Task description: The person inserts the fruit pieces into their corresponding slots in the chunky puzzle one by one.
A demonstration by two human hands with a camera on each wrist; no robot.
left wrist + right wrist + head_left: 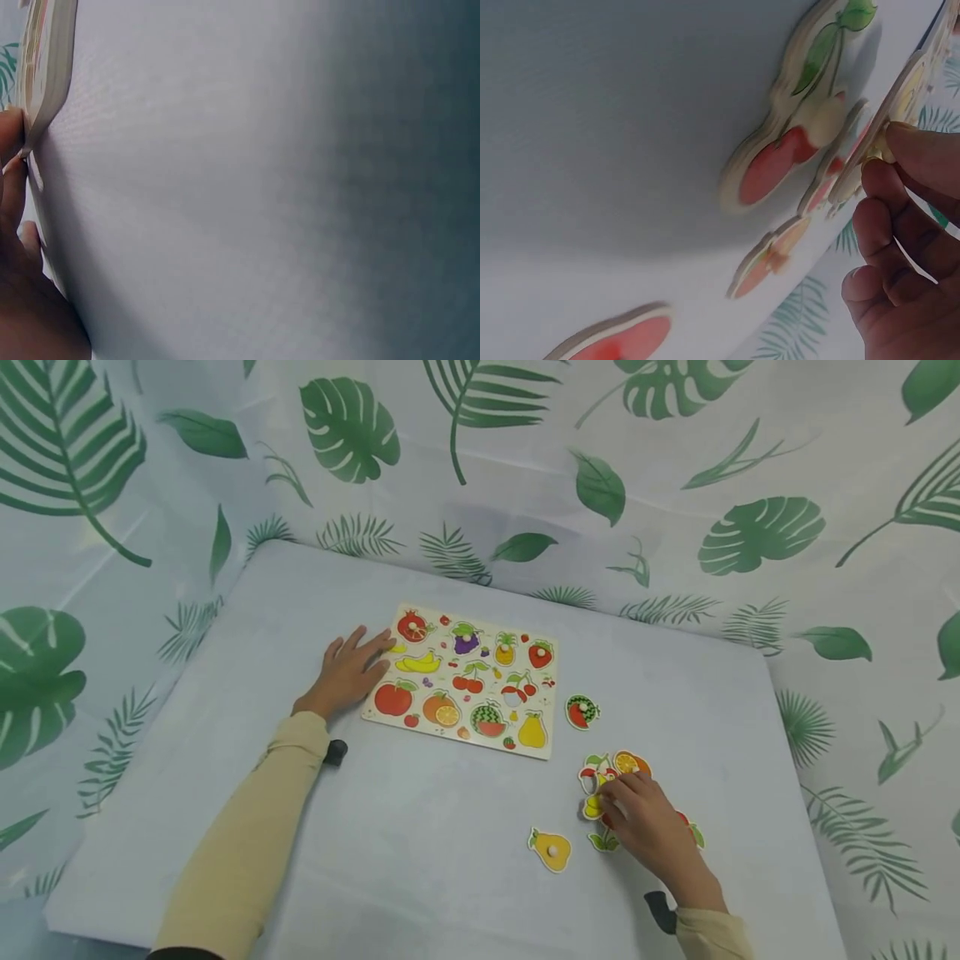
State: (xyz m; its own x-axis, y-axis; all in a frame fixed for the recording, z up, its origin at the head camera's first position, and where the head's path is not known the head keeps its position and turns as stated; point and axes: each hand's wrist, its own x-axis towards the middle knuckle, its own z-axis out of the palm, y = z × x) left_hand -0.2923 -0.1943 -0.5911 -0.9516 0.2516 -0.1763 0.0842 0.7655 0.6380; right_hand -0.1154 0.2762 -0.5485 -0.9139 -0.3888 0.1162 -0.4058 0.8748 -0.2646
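Observation:
A wooden fruit puzzle board lies on the table with printed fruit pictures; a few pieces with knobs sit in its far row. Spread fingers of my left hand rest on the board's left edge, which also shows in the left wrist view as a pale edge. My right hand pinches the knob of a yellow banana piece, tilted above other loose pieces. Below it is a cherry piece, partly hidden in the head view. An orange piece lies just beyond the fingers.
A watermelon piece lies right of the board, and a pear piece sits nearer the front. A red fruit piece is partly behind the right hand. Leaf-printed cloth hangs behind the white table.

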